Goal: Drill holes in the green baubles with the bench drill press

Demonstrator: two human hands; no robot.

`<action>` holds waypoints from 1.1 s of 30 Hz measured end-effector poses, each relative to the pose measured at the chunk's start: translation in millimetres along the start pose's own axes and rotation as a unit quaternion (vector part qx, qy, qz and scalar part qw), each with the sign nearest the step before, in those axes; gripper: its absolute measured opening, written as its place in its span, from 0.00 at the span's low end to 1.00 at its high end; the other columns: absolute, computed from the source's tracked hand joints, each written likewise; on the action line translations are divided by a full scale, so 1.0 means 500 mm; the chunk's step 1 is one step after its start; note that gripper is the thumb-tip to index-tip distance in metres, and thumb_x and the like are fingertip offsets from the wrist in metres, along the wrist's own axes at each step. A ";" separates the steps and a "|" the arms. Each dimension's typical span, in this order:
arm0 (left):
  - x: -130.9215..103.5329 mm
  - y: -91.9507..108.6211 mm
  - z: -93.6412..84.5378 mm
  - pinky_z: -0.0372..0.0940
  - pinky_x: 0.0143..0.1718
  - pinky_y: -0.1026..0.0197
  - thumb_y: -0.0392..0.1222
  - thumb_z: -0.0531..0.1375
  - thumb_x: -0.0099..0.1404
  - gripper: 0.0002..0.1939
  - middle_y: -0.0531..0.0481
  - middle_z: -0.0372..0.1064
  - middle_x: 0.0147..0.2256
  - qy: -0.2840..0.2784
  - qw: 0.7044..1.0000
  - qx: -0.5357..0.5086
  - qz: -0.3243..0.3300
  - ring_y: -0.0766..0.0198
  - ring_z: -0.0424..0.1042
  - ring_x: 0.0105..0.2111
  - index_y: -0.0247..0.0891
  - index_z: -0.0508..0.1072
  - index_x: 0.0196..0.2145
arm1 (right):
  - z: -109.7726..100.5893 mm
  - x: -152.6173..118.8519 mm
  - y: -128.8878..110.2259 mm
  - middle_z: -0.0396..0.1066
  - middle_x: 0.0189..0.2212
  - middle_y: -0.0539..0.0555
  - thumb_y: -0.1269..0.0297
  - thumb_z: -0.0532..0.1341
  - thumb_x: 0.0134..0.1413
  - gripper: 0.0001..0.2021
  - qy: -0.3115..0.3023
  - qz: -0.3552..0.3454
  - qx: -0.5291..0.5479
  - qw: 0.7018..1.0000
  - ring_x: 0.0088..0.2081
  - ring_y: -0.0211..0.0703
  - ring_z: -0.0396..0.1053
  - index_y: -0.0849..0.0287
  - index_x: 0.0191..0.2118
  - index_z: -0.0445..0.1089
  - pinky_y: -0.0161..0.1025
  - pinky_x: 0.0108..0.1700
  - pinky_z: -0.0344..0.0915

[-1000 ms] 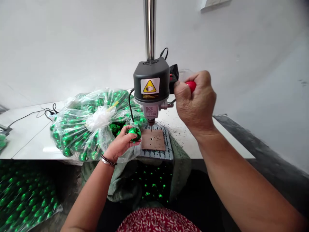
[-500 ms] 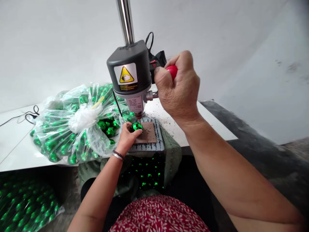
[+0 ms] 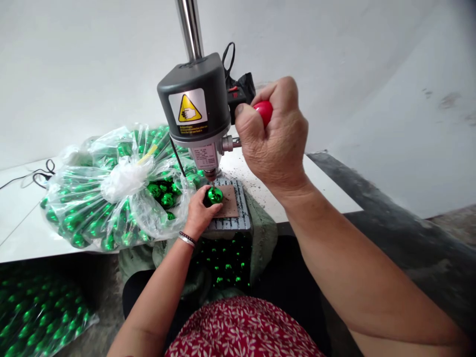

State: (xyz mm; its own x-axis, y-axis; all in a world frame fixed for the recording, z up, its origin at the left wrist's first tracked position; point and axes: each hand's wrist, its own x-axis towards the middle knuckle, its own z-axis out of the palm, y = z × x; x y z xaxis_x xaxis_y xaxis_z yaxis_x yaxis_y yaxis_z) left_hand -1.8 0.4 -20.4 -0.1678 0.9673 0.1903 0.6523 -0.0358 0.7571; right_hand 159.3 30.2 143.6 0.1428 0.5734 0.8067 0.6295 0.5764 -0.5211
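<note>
1. One green ball (image 3: 215,196) is pinched between your left hand's (image 3: 200,212) thumb and fingers, over the board (image 3: 229,204); your right hand (image 3: 277,136) clasps the red knob (image 3: 263,112).
2. You seem to be lining up under the drill (image 3: 193,99); next calls for steadiness, fingertips clear.
3. A second ago, the ball was beside the board.

Green ball (image 3: 215,195) below drill (image 3: 194,101); red knob (image 3: 264,113) beside drill.

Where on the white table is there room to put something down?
Two patches: right of the base plate, out to the table's right end, though crumbs dot it and the right hand overhangs; and left of the bag. Crowded: the plate, where the left hand holds a ball under the drill.
</note>
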 end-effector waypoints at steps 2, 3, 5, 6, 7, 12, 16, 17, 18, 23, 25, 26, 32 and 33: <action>-0.002 -0.004 0.001 0.60 0.59 0.53 0.39 0.67 0.53 0.30 0.46 0.71 0.51 -0.011 1.000 0.001 0.003 0.55 0.69 0.53 0.39 0.69 0.54 | -0.001 -0.001 0.000 0.62 0.32 0.50 0.57 0.51 0.59 0.09 -0.006 0.004 -0.005 1.000 0.32 0.33 0.61 0.56 0.35 0.55 0.35 0.39 0.63; -0.004 -0.005 0.001 0.62 0.57 0.52 0.40 0.67 0.53 0.30 0.47 0.72 0.50 -0.016 1.000 -0.002 -0.002 0.55 0.70 0.51 0.39 0.68 0.55 | -0.001 -0.001 0.001 0.63 0.32 0.50 0.56 0.51 0.60 0.09 -0.009 0.006 -0.009 1.000 0.32 0.33 0.62 0.56 0.35 0.55 0.35 0.39 0.63; -0.008 -0.006 0.001 0.63 0.56 0.52 0.43 0.66 0.56 0.29 0.47 0.73 0.48 -0.022 1.000 -0.010 -0.007 0.55 0.71 0.49 0.39 0.68 0.55 | 0.000 -0.004 0.001 0.63 0.32 0.49 0.55 0.50 0.61 0.09 -0.013 0.006 -0.017 1.000 0.32 0.33 0.63 0.55 0.36 0.54 0.35 0.39 0.64; -0.011 -0.006 0.002 0.63 0.55 0.53 0.44 0.65 0.57 0.28 0.47 0.73 0.48 -0.021 1.000 -0.015 -0.007 0.55 0.71 0.49 0.39 0.68 0.55 | 0.000 -0.006 0.002 0.63 0.32 0.49 0.55 0.50 0.61 0.10 -0.014 0.006 -0.020 1.000 0.32 0.33 0.63 0.55 0.36 0.54 0.35 0.39 0.64; -0.013 -0.006 0.002 0.63 0.55 0.53 0.45 0.64 0.59 0.27 0.46 0.74 0.48 -0.019 1.000 -0.019 -0.005 0.55 0.71 0.49 0.38 0.68 0.55 | -0.001 -0.008 0.002 0.63 0.31 0.49 0.54 0.49 0.62 0.10 -0.013 0.006 -0.023 1.000 0.32 0.33 0.63 0.55 0.36 0.55 0.35 0.39 0.65; -0.018 -0.007 0.007 0.62 0.56 0.54 0.45 0.65 0.58 0.27 0.45 0.74 0.49 0.006 1.000 -0.009 -0.004 0.56 0.71 0.50 0.38 0.69 0.55 | -0.005 -0.028 0.003 0.62 0.29 0.48 0.54 0.49 0.61 0.10 -0.004 -0.001 -0.030 1.000 0.30 0.32 0.62 0.55 0.35 0.57 0.35 0.38 0.65; -0.017 -0.007 0.011 0.62 0.56 0.54 0.44 0.66 0.56 0.28 0.45 0.74 0.49 0.015 1.000 0.015 -0.007 0.55 0.71 0.50 0.39 0.70 0.55 | -0.011 -0.052 0.006 0.60 0.25 0.47 0.55 0.50 0.58 0.09 0.012 -0.010 -0.030 0.999 0.27 0.33 0.59 0.55 0.33 0.57 0.35 0.35 0.64; -0.017 -0.007 0.012 0.62 0.56 0.54 0.44 0.66 0.56 0.28 0.46 0.74 0.49 0.016 1.000 0.019 -0.006 0.55 0.71 0.50 0.39 0.70 0.54 | -0.013 -0.057 0.006 0.59 0.25 0.47 0.56 0.51 0.58 0.09 0.013 -0.013 -0.029 0.999 0.27 0.33 0.59 0.55 0.33 0.57 0.35 0.35 0.64; -0.017 -0.006 0.012 0.63 0.56 0.54 0.44 0.66 0.56 0.28 0.46 0.74 0.49 0.018 1.000 0.023 -0.005 0.56 0.71 0.50 0.39 0.70 0.54 | -0.014 -0.061 0.006 0.59 0.25 0.47 0.57 0.51 0.57 0.08 0.014 -0.015 -0.028 0.999 0.26 0.32 0.58 0.55 0.32 0.57 0.35 0.34 0.63; -0.018 -0.004 0.012 0.63 0.54 0.54 0.43 0.66 0.56 0.27 0.47 0.75 0.47 0.022 0.999 0.035 0.002 0.56 0.71 0.49 0.40 0.70 0.54 | -0.019 -0.064 0.001 0.59 0.24 0.47 0.61 0.51 0.55 0.06 0.014 -0.018 -0.026 0.999 0.25 0.31 0.56 0.56 0.30 0.56 0.34 0.33 0.62; -0.018 -0.002 0.012 0.63 0.54 0.54 0.43 0.66 0.56 0.27 0.47 0.75 0.47 0.023 0.999 0.040 0.003 0.55 0.71 0.49 0.39 0.70 0.54 | -0.018 -0.058 -0.002 0.58 0.23 0.46 0.62 0.51 0.54 0.06 0.018 -0.019 -0.028 0.999 0.25 0.31 0.56 0.56 0.29 0.55 0.33 0.33 0.62; -0.019 -0.001 0.013 0.63 0.54 0.53 0.43 0.66 0.56 0.27 0.46 0.75 0.47 0.023 0.999 0.045 0.002 0.55 0.71 0.49 0.39 0.70 0.54 | -0.018 -0.052 -0.002 0.58 0.23 0.46 0.62 0.51 0.54 0.06 0.017 -0.018 -0.032 0.999 0.25 0.31 0.56 0.56 0.29 0.55 0.33 0.33 0.61; -0.020 0.001 0.018 0.58 0.57 0.51 0.43 0.66 0.57 0.28 0.46 0.73 0.51 0.018 0.996 0.082 -0.001 0.54 0.69 0.52 0.40 0.69 0.55 | -0.013 -0.006 -0.003 0.55 0.23 0.47 0.62 0.51 0.55 0.07 -0.004 -0.017 -0.050 0.999 0.24 0.31 0.54 0.56 0.29 0.53 0.34 0.34 0.60; -0.020 0.000 0.019 0.58 0.57 0.51 0.44 0.66 0.57 0.28 0.46 0.73 0.51 0.017 0.996 0.086 -0.003 0.54 0.69 0.52 0.40 0.69 0.55 | -0.013 -0.002 -0.003 0.55 0.23 0.47 0.62 0.51 0.56 0.07 -0.009 -0.018 -0.049 0.999 0.25 0.31 0.55 0.56 0.29 0.53 0.34 0.34 0.61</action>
State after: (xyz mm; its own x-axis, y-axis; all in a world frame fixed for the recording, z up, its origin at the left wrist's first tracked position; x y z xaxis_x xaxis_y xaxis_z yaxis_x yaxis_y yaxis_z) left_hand 6.9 -6.7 -28.1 -0.1944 0.9584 0.2091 0.7675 0.0158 0.6409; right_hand 163.3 25.0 145.1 0.1063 0.5641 0.8188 0.7052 0.5378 -0.4621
